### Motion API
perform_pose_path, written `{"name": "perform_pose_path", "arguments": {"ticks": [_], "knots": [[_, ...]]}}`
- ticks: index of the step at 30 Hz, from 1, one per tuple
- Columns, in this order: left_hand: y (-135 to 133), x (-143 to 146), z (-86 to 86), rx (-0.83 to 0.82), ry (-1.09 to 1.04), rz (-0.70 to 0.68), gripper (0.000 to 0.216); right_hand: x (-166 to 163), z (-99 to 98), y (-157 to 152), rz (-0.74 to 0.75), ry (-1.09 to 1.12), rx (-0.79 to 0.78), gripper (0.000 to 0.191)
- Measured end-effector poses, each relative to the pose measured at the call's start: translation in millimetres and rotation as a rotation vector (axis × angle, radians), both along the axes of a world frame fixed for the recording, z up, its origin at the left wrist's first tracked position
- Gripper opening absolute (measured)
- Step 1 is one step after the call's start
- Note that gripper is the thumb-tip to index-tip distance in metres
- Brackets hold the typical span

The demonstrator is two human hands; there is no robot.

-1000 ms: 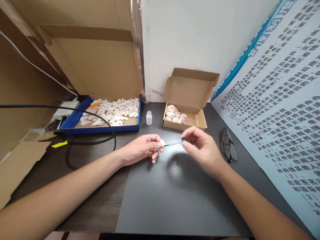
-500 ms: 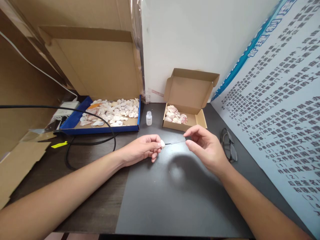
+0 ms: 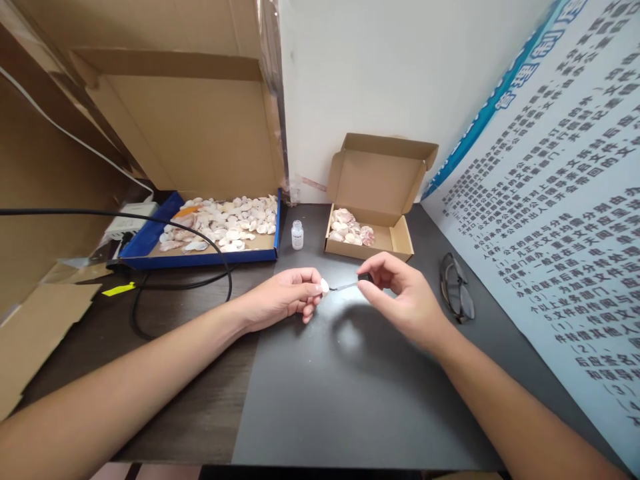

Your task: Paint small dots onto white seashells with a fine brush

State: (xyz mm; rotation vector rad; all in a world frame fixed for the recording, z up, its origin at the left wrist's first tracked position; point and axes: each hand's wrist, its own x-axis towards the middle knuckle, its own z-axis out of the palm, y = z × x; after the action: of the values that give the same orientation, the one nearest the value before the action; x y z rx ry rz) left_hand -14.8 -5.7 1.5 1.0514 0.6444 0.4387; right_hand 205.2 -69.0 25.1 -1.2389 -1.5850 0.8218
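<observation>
Small white shell sits just above the dark mat, pinched at the fingertips of the left hand, other fingers curled under. Thin brush has its tip right at the shell, its black end pinched between thumb and forefinger of the right hand. Looks like the dabbing step; a clean stroke calls for a steady shell and a light touch. Behind: little bottle, small box of pinkish shells, blue tray of pale ones, glasses off right
</observation>
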Motion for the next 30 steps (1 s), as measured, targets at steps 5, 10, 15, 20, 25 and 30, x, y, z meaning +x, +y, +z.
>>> {"name": "perform_pose_path", "arguments": {"ticks": [5, 10, 15, 20, 25, 30], "knots": [[0.5, 0.8, 0.3, -0.002, -0.001, -0.003, 0.028, 1.0, -1.6, 1.2, 0.007, 0.121, -0.026, 0.008], [0.1, 1.3, 0.2, 0.003, 0.003, 0.003, 0.028, 0.3, -2.6, 0.8, -0.01, 0.06, -0.026, 0.008], [-0.6, 1.0, 1.1, 0.012, 0.008, -0.001, 0.028, 0.3, -1.4, 0.0, -0.036, -0.03, 0.03, 0.007], [-0.6, 1.1, 1.4, 0.02, 0.017, -0.007, 0.029, 0.6, -1.0, -0.2, -0.036, -0.006, 0.034, 0.006], [-0.4, 1.2, 1.1, 0.026, 0.019, -0.009, 0.029, 2.5, -0.4, 0.4, -0.049, -0.068, 0.057, 0.007], [-1.1, 0.8, 2.0, 0.025, 0.019, -0.012, 0.029, 1.7, -0.2, 1.4, -0.028, 0.019, 0.021, 0.007]]}}
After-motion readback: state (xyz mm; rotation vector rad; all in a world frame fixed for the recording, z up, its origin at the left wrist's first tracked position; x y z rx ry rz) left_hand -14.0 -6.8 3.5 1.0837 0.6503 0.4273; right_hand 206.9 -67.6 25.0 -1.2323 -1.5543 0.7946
